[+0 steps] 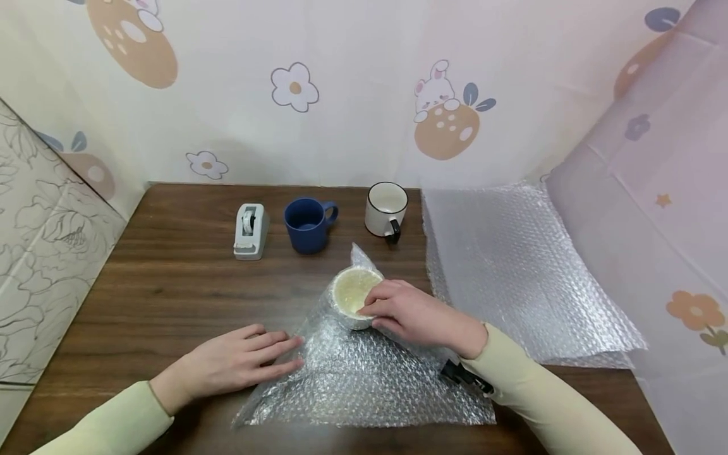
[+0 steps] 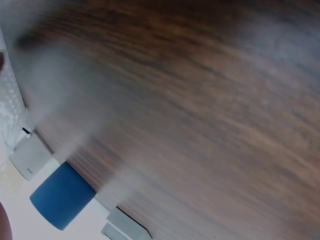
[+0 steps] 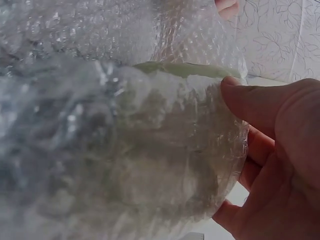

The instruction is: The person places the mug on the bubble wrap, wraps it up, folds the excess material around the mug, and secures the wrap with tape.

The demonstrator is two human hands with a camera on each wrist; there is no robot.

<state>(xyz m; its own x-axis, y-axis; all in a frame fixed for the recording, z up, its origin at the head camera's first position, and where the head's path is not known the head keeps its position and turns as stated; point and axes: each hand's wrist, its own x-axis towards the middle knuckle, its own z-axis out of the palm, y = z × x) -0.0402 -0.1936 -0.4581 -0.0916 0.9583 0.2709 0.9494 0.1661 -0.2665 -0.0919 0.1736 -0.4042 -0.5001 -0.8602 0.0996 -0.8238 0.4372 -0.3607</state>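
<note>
At lower left the left hand [image 1: 239,360] lies relaxed, fingertips touching one bubble-wrap sheet [image 1: 352,385], and at centre one wrapped cup [image 1: 351,289] sits just left of the nearer right hand [image 1: 423,316], which grips its rim, with one tape dispenser [image 1: 250,234], one blue mug [image 1: 307,239], one white mug [image 1: 380,218] and one wrap pile [image 1: 500,265] beyond.

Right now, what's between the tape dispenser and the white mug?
The blue mug stands between the tape dispenser and the white mug, as the head view shows.
</note>
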